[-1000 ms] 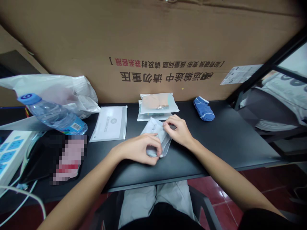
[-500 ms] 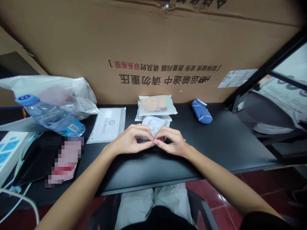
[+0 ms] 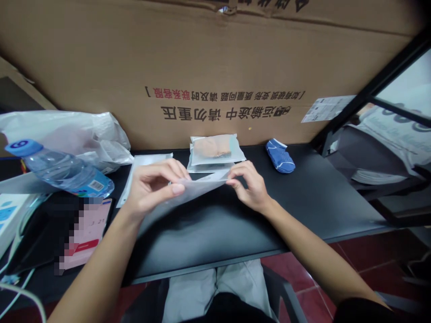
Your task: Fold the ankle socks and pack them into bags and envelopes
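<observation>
A translucent plastic bag point(image 3: 202, 190) is stretched between my hands above the front of the black table. My left hand point(image 3: 158, 184) pinches its left end between thumb and fingers. At its right end, my right hand point(image 3: 247, 184) grips the edge with thumb and fingertips. Just behind lie stacked clear bags point(image 3: 217, 149), the top one holding something beige. Another flat frosted bag point(image 3: 134, 177) lies to the left, partly covered by my left hand. Folded blue socks point(image 3: 280, 156) rest on the table to the right.
A water bottle point(image 3: 63, 168) leans at the left beside a white plastic bag point(image 3: 67, 134). A black pouch point(image 3: 47, 233), a pink item point(image 3: 89, 233) and white cables are nearer. A large cardboard box point(image 3: 215, 58) stands behind the table point(image 3: 319, 197).
My hands have moved apart, the left one going left. The bag is now raised and drawn taut between them. The view has shifted slightly.
</observation>
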A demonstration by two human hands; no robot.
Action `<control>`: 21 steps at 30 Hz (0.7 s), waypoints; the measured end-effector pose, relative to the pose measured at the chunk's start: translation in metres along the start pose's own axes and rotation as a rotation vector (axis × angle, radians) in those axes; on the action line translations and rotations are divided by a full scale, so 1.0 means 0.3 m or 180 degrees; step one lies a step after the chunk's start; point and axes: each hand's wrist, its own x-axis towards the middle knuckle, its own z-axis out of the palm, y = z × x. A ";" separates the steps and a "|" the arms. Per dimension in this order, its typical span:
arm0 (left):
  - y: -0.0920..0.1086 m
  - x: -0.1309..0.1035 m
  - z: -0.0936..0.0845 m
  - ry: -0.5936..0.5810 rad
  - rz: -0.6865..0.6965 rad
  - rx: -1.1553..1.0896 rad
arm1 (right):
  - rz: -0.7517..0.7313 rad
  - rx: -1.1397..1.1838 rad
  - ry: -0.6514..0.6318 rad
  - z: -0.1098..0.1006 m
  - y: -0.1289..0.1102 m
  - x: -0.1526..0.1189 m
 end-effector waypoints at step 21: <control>-0.057 -0.005 -0.050 -0.1012 -0.1235 -0.0055 | 0.2098 0.2371 0.0036 -0.092 0.062 0.012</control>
